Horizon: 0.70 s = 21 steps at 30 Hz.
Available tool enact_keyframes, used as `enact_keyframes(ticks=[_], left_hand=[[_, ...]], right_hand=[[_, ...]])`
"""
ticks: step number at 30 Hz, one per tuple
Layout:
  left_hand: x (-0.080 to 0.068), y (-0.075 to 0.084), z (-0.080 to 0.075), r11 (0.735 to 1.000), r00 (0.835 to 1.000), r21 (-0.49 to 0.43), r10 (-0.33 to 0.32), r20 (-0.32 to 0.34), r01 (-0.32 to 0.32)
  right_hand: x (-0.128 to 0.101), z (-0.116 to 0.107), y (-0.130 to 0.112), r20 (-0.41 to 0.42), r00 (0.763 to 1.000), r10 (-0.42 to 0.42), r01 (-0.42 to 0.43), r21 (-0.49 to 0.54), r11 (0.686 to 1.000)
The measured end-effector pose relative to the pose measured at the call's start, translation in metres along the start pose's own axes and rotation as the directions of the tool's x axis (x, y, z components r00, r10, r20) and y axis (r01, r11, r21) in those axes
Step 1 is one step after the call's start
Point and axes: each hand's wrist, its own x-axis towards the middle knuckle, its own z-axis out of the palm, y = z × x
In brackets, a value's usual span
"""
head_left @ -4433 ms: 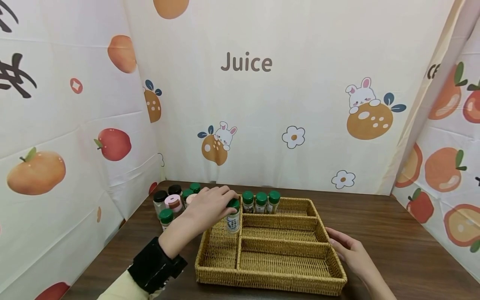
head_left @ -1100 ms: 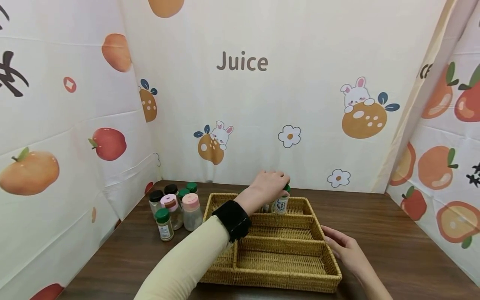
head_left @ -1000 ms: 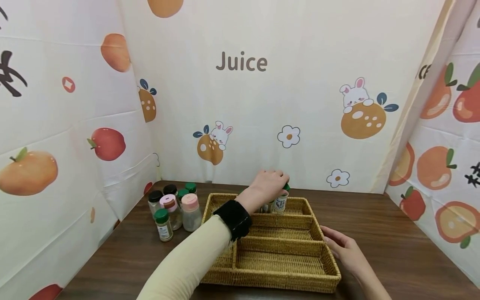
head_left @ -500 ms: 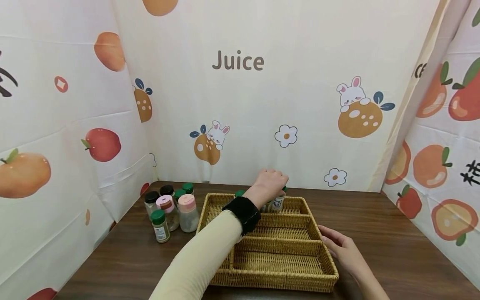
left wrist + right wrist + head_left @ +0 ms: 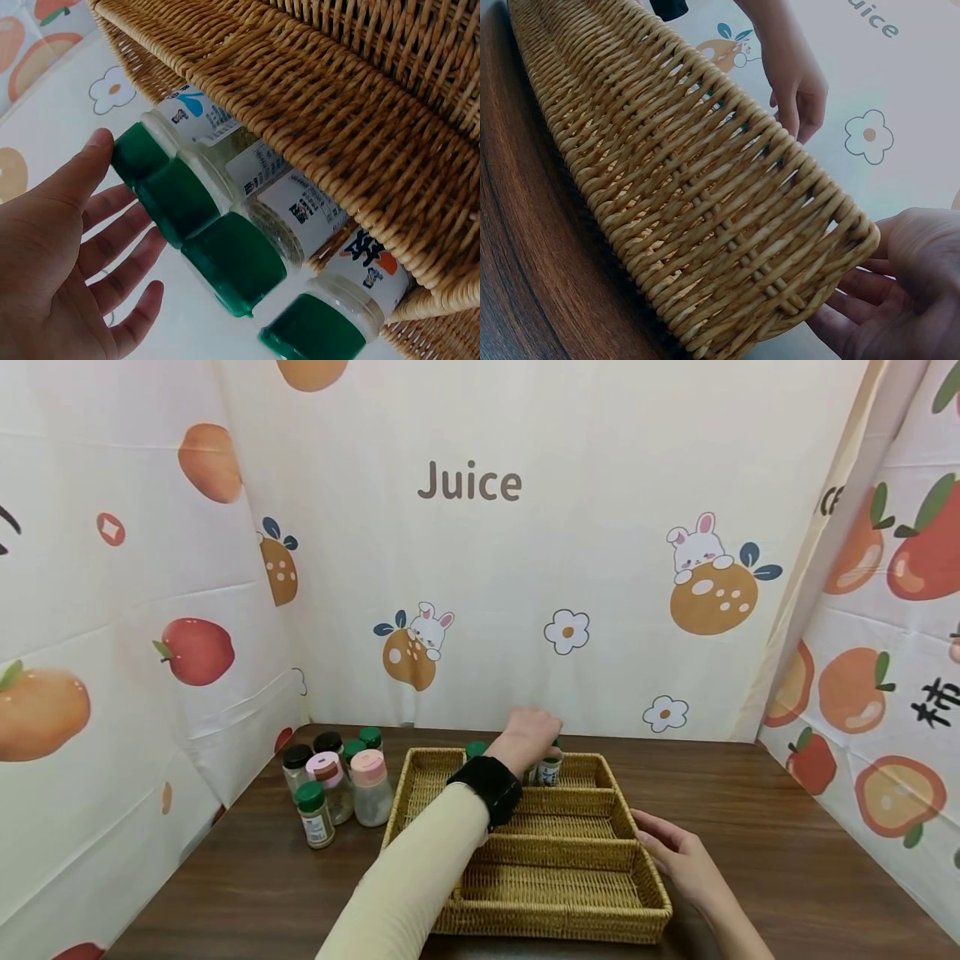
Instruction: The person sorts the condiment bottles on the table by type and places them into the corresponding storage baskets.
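Note:
My left hand (image 5: 528,735) is over the back compartment of a wicker basket (image 5: 555,922). There, several green-capped spice jars stand in a row. In the left wrist view, the left thumb is at the green cap of the end jar (image 5: 142,154), the fingers spread loosely behind the caps and not wrapped round any. That spice jar (image 5: 550,772) is the rightmost of the row in the head view, partly hidden by the hand. My right hand (image 5: 686,860) rests its fingers against the basket's right side; in the right wrist view they are extended by the basket corner (image 5: 855,240).
Left of the basket, a cluster of jars stands on the dark wooden table (image 5: 225,877): a green-capped spice jar (image 5: 315,818), a pink-capped jar (image 5: 371,789), a lilac-lidded jar (image 5: 330,785) and black-capped jars (image 5: 296,764). Dividers split the basket. A printed curtain (image 5: 480,568) hangs behind.
The left hand has carried a green-capped spice jar from above the left compartment to the right end of the back row and loosened its grip. The right hand stays at the basket's side.

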Motion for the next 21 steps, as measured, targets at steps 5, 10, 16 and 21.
enact_keyframes(ticks=[5,10,16,21], left_hand=[[-0.005,-0.007,0.001,0.999,1.0,-0.041,0.002,-0.014,-0.003],[-0.014,-0.014,-0.006,0.998,0.999,-0.064,0.018,-0.049,-0.021],[-0.03,-0.025,-0.022,0.992,0.995,-0.117,0.026,-0.099,-0.037],[-0.047,-0.04,-0.033,0.988,0.989,-0.148,0.021,-0.143,-0.043]], right_hand=[[0.001,0.0,0.0,0.002,1.0,0.0,0.0,-0.027,1.0],[0.001,0.0,-0.001,0.002,1.0,0.003,-0.003,-0.024,1.0],[0.001,-0.001,0.0,0.001,1.0,-0.003,0.003,-0.041,0.999],[0.001,-0.001,0.001,0.007,1.0,0.004,-0.003,-0.037,0.999]])
